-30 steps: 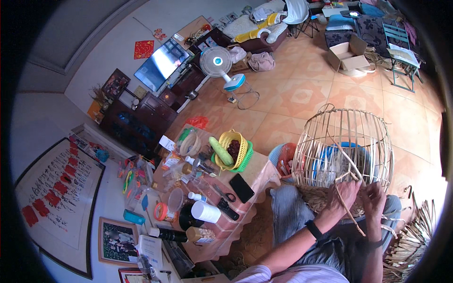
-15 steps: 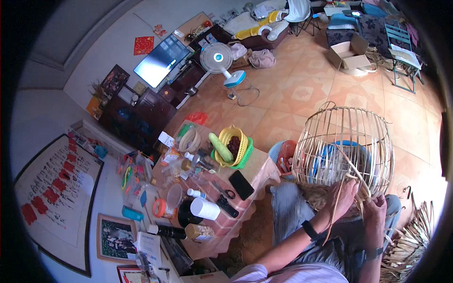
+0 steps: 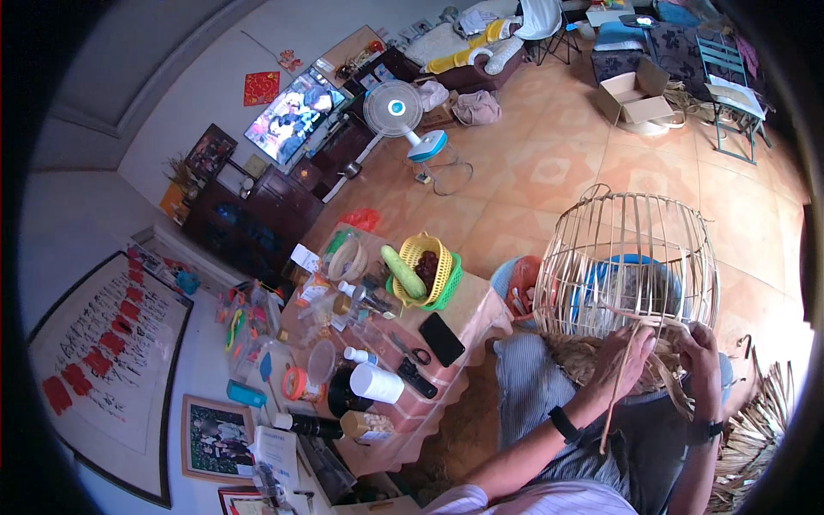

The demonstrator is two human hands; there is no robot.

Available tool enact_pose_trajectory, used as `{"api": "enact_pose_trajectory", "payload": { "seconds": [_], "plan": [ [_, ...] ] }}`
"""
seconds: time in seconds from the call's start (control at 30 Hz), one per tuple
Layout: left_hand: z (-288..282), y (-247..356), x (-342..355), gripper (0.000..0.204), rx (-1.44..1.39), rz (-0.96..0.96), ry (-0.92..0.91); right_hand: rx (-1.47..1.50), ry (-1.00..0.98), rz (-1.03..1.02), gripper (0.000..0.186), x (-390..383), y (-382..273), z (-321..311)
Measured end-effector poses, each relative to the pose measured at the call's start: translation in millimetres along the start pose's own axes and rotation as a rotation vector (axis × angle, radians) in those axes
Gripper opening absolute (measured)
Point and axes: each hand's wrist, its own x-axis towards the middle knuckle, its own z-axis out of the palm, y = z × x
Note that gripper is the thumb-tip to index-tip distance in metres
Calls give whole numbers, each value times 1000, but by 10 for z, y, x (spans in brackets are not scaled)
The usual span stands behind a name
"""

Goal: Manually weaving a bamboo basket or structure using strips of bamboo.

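A large open-ribbed wicker basket frame [image 3: 562, 257] lies across my lap, its near end toward me. Fibre strips are woven between its ribs at that end. My left hand [image 3: 625, 359] is closed at the near edge, with a long thin strip [image 3: 614, 396] hanging below it. Just to its right, my right hand [image 3: 699, 354] is closed on a pale strip at the basket's edge. Another loose strip [image 3: 671, 384] curls down between the two hands. The exact fingertip contact is too small to make out.
Left of my knees stands a cluttered table [image 3: 476, 322] with a yellow basket [image 3: 440, 257], a phone [image 3: 441, 338] and bottles. Blue and red tubs [image 3: 521, 296] sit beyond the wicker. Dried strips [image 3: 760, 433] are heaped at my right. Farther off are a fan [image 3: 396, 109] and a cardboard box [image 3: 639, 94].
My right hand has moved up and slightly right. The strip that stood upright between my hands now lies across the basket's near edge. The television screen shows a different picture.
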Motion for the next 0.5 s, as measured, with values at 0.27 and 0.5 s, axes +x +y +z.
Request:
{"api": "enact_pose_trajectory", "payload": {
  "seconds": [0.27,0.5],
  "plan": [
    [67,-67,-69,25,-53,-94,-217,440,22,80,29,-426,179,240],
    [151,-56,-14,16,49,58,45,-188,-45,76,27,-217,-169,143]
  ]
}}
